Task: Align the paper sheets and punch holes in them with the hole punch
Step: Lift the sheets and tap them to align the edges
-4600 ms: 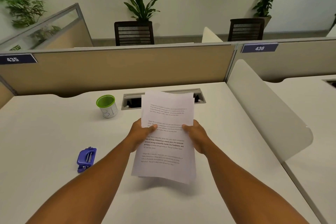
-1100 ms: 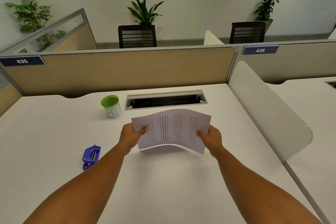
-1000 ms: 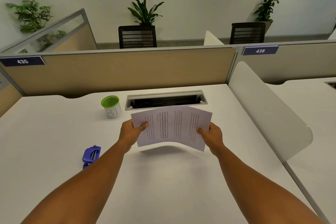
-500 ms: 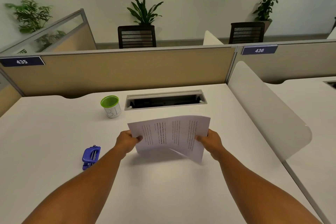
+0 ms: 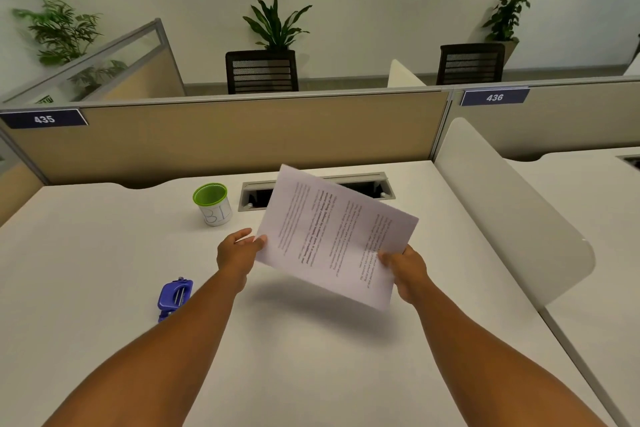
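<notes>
A: Right hand (image 5: pixel 403 267)?
B: Pinching the near right edge of the paper sheets (image 5: pixel 332 236), thumb on top, fingers hidden underneath.

A: Left hand (image 5: pixel 239 251)?
B: Loosely spread, fingertips at the sheets' left edge. Whether it grips them or only touches, I cannot tell.

A: The sheets?
B: Held above the desk (image 5: pixel 311 357), tilted, printed lines running sideways. Shadow on the desk below. The number of sheets cannot be made out; the text is too blurred to read.

A: Hole punch (image 5: pixel 174 296)?
B: Blue, lying on the desk to the left of the left forearm, apart from both hands and from the sheets. Its near end is partly cut off by the forearm.

A: Containers?
B: One cup (image 5: pixel 212 203), white with green rim and green inside, upright near the back of the desk. Nothing visible in it; the bottom is not seen. Handwritten marks on its side, unclear. One cable slot (image 5: pixel 363 185) in the desk, dark inside, contents unclear, its middle hidden behind the sheets.
</notes>
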`<state>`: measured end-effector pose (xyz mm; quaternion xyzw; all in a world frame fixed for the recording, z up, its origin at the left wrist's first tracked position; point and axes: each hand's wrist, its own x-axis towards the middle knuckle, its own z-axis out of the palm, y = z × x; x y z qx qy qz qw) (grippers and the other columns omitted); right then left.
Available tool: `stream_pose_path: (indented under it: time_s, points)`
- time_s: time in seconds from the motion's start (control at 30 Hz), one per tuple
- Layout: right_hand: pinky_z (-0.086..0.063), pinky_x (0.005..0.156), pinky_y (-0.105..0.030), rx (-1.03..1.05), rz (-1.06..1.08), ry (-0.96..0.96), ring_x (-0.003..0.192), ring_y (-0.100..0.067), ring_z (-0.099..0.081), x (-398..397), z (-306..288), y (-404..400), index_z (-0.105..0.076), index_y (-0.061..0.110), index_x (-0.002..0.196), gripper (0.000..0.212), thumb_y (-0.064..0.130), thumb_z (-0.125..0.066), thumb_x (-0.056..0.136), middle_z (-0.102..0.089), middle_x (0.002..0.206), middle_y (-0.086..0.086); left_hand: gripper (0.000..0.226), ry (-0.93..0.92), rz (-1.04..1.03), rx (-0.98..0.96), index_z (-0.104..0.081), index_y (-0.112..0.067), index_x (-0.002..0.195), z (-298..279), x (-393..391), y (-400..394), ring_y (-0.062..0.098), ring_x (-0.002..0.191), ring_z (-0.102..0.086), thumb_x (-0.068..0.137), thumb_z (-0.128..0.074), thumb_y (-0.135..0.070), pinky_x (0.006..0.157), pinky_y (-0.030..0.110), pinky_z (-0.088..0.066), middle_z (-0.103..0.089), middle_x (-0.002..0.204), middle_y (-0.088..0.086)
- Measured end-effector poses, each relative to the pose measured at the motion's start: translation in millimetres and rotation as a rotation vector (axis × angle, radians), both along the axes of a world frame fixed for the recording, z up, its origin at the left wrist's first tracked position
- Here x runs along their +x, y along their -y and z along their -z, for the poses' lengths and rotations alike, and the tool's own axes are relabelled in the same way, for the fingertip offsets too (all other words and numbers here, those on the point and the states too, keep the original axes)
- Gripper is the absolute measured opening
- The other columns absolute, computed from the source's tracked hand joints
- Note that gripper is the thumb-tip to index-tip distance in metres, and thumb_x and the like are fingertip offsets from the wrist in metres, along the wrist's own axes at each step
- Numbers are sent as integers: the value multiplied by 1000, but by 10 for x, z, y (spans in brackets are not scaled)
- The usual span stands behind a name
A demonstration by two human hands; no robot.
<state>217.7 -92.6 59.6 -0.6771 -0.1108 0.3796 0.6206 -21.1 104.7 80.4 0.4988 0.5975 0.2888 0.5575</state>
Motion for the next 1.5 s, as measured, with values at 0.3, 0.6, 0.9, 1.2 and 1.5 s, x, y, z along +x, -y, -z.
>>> stream_pose_path:
  time_s: [0.3, 0.6, 0.9, 1.2, 1.5]
  points:
    - [-47, 99, -60, 216, 55, -267, 116, -39, -57, -82, 44, -115, -49, 18, 134, 54, -7, -59, 87, -59, 130, -17, 33, 365, 96, -164, -63, -15, 119, -144, 274, 144, 20, 107, -67, 87, -73, -14, 75, 27, -55, -69, 120, 3]
    - [-51, 94, -55, 150, -25, -280, 112, -33, -61, -160, -38, -165, -58, 16, 117, 45, -10, -66, 82, -66, 120, -12, 41, 392, 184, -48, -57, -16, 126, -189, 384, 279, 20, 100, -66, 87, -70, -8, 78, 33, -58, -67, 117, 1]
    - [-56, 79, -35, 59, 14, -19, 100, -29, -67, -94, -123, -15, -66, 11, 106, 26, 1, -71, 82, -71, 107, -11, 27, 244, 229, 98, -65, -18, 116, -337, 293, 212, 29, 105, -67, 89, -70, -16, 95, 52, -53, -71, 116, 5]
    - [-58, 89, -43, -42, -150, 353, 99, -29, -67, -201, -302, -45, -66, 13, 107, 20, 10, -68, 87, -71, 109, -5, 25, 174, 282, 225, -65, -18, 116, -464, 257, 391, 27, 96, -65, 91, -68, -17, 80, 40, -53, -69, 112, 2]
    - [-54, 95, -48, -156, -227, 441, 107, -31, -62, -340, -164, 143, -68, 15, 116, 31, 6, -67, 86, -69, 118, -6, 27, 78, 353, 237, -67, -21, 116, -210, 68, 652, 27, 102, -62, 90, -69, -17, 90, 44, -53, -70, 112, 0]
